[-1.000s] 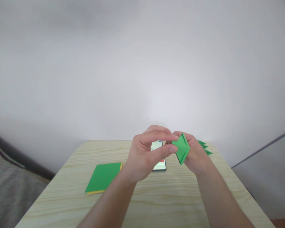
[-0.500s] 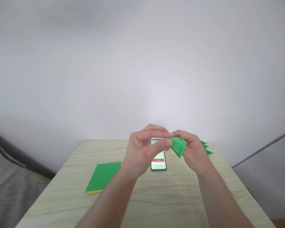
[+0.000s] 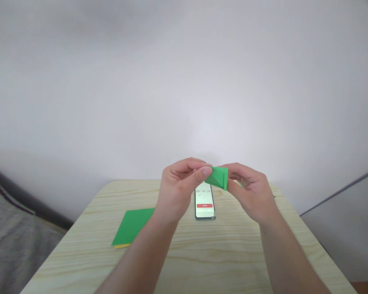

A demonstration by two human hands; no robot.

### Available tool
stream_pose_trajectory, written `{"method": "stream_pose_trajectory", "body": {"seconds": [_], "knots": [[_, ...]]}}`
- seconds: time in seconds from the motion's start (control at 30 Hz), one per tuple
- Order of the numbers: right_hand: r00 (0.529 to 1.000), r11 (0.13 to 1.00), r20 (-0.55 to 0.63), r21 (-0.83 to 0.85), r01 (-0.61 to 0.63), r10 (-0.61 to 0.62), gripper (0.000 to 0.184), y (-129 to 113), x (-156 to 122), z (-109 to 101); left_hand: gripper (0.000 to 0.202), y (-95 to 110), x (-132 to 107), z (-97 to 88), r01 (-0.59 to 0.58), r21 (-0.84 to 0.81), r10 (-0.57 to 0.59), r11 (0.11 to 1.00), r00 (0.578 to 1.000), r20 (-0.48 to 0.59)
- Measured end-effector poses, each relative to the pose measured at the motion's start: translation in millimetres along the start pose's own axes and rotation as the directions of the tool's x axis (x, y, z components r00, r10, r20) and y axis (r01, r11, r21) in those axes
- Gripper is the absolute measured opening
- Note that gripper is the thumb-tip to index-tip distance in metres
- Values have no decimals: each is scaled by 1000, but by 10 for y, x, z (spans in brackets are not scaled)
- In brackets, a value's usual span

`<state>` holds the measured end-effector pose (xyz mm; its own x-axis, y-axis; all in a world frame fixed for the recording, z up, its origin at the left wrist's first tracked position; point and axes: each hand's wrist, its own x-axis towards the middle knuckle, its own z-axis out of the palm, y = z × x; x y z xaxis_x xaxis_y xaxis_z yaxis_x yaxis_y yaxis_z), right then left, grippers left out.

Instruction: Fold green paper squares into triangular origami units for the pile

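Both my hands hold a small folded green paper piece [image 3: 218,177] in the air above the far part of a light wooden table [image 3: 202,257]. My left hand [image 3: 177,188] pinches its left corner between thumb and fingers. My right hand [image 3: 250,192] grips its right side, fingers curled round it. Below the paper a phone [image 3: 205,202] lies flat on the table, its screen lit with a timer and a red button.
A stack of square sheets, green on top [image 3: 131,225] with a yellow edge beneath, lies on the table's left. A sliver of green paper [image 3: 274,196] shows behind my right hand. A white wall stands behind the table. Grey fabric is at far left.
The folded green piece has been turned and raised slightly to the left between both hands. More of the phone's screen shows now. My right hand now hides most of the green pieces behind it.
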<state>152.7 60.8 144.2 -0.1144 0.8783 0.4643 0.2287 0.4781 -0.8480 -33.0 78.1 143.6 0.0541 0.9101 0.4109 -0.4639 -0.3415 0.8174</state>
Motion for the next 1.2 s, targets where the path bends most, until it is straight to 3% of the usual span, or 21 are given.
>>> {"method": "stream_pose_trajectory", "body": {"seconds": [0.13,0.47,0.57,0.7,0.93,1.07,1.2], "knots": [[999,999,32,-2,44,-44,15,-16,0,16,12,-21,4,1,18,6,-18,1000,1000,-16],[985,998,161,-11,-56,57,21,-39,-10,11,15,-52,23,-41,59,26,-59,998,998,-28],[992,992,109,103,-78,67,23,5,-5,30,18,-53,33,-55,127,46,-125,991,991,-41],[998,979,61,203,-10,-3,39,31,-9,26,20,-45,57,-64,219,50,-217,974,975,-41],[975,973,64,-78,218,-213,29,-39,-31,0,19,2,66,-21,398,-27,-398,917,917,22],[968,960,11,-123,252,-253,27,-49,-25,14,17,18,56,1,446,-17,-444,895,894,61],[971,963,-31,-144,229,-236,19,-40,-31,15,13,5,52,5,442,117,-453,889,888,86]]}}
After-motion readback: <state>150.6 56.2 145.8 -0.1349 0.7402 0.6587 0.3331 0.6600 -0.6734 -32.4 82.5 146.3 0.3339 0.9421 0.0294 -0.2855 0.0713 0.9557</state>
